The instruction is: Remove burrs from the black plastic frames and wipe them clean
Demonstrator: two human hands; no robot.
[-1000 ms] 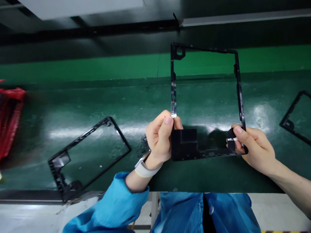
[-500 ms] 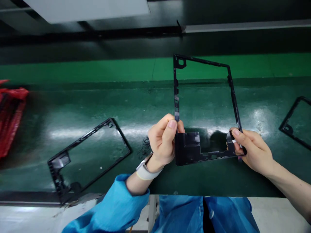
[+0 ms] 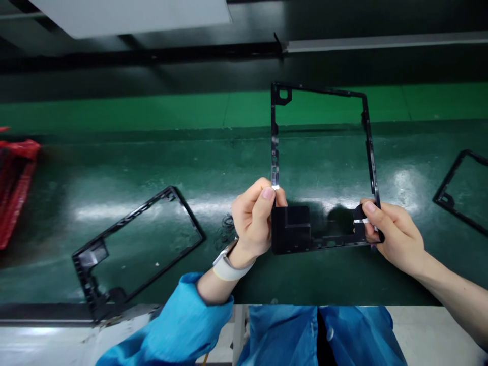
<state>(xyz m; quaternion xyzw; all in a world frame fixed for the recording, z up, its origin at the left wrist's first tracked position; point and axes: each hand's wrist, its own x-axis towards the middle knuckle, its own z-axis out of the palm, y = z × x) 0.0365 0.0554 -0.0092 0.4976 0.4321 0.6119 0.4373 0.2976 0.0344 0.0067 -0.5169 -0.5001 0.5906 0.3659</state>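
A black rectangular frame is held up above the green table, its wide solid part toward me and its thin sides pointing away. My left hand pinches the left side of this frame between thumb and fingers, just above the solid corner. On the other side, my right hand grips the lower right corner, thumb on top beside a small pale strip. The open middle of the frame shows the table through it.
A similar black frame lies at the left, over the near edge of the green table. Part of another frame shows at the right. Red plastic wrapping is at the far left. Thin black strands lie beside my left wrist.
The held frame has tilted slightly, with its far right corner shifted right and its near edge a little higher. Both hands keep their grip.
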